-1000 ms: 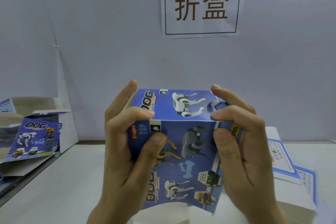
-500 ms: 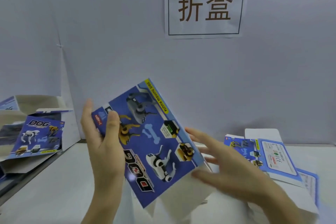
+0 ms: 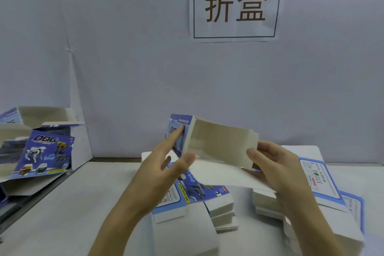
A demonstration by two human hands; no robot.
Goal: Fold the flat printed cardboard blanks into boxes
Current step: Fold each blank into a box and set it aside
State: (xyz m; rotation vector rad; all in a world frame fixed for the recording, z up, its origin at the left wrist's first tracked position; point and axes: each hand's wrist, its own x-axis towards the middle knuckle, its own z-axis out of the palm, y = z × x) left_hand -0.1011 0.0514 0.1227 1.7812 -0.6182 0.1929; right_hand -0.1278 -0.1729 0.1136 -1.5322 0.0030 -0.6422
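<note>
A printed cardboard blank (image 3: 220,143) is held above the table, partly opened. Its plain grey-brown inner side faces me and its blue printed side shows along the left edge. My left hand (image 3: 158,170) pinches the blank's left part, with the fingers on the blue face and the thumb on the inner side. My right hand (image 3: 278,172) grips its right edge, thumb in front and fingers behind. Below the hands lie two stacks of flat blanks, one in the middle (image 3: 193,195) and one on the right (image 3: 324,185).
Folded blue "DOG" boxes (image 3: 43,156) stand in an open bin at the far left. The white table (image 3: 83,203) runs to a pale wall bearing a paper sign (image 3: 236,4). A dark gap separates bin and table.
One second ago both hands pressed a closed printed box. Then the left hand held it tilted while the right hovered open. Now both hold cardboard with its plain inside towards me.
</note>
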